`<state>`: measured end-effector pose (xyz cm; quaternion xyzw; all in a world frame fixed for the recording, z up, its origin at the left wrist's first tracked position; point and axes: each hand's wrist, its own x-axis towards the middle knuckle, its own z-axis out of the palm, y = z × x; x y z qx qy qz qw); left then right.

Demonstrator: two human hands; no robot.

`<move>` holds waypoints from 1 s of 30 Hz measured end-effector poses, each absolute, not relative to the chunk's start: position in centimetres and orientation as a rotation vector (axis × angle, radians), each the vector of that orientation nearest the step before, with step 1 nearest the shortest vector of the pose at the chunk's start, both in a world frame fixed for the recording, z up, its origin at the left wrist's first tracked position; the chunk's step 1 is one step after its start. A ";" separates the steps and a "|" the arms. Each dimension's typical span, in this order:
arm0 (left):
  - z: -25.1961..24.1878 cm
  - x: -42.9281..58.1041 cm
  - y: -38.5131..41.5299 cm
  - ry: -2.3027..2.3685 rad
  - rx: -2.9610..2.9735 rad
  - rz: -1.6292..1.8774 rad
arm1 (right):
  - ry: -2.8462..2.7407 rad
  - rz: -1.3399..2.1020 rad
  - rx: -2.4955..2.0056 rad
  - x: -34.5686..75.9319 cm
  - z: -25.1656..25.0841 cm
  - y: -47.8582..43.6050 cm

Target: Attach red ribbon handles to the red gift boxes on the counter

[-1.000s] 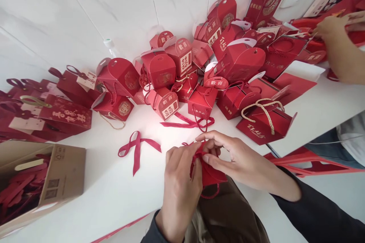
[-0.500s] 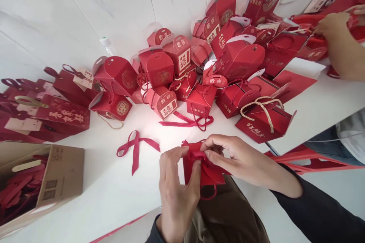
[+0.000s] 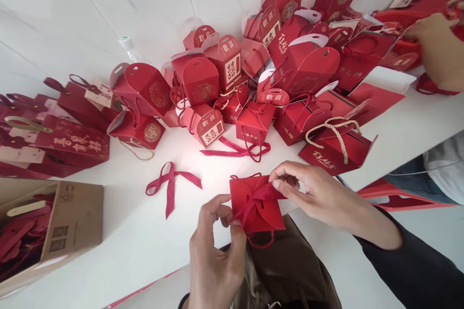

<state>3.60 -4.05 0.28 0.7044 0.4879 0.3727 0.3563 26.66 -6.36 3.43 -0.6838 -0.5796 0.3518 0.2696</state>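
A small red box (image 3: 270, 215) with curved top flaps and twisted cord handles lies at the table's front edge. Across its top runs a dark red ribbon (image 3: 256, 196), crossed at the middle over the flaps. My left hand (image 3: 219, 246) pinches one end of this ribbon at the box's left side. The other end is pinched between thumb and forefinger of my right hand (image 3: 308, 190), beyond the box's upper right. The ribbon is stretched between the two hands.
A loose ribbon (image 3: 170, 186) lies left of the box. Many red gift boxes (image 3: 199, 84) line the wall. A cardboard box (image 3: 81, 217) with red pieces stands at the left. At the far right, a person's hand and forearm (image 3: 440, 43) reach over red items.
My hands have moved apart, drawing the ribbon out from a bunched knot into a stretched band. More of the box's top now shows. The other person's arm has shifted.
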 end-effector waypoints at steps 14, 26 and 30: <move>0.5 3.0 -4.1 1.341 1.384 0.896 | -1.598 0.879 -1.910 27.1 2.0 -6.3; -1.0 -0.9 -3.9 1.103 1.712 0.799 | -1.368 1.005 -1.870 27.8 0.9 -7.8; -1.7 -0.9 -3.7 0.962 1.882 0.518 | -1.240 0.995 -1.901 28.6 -3.0 -9.2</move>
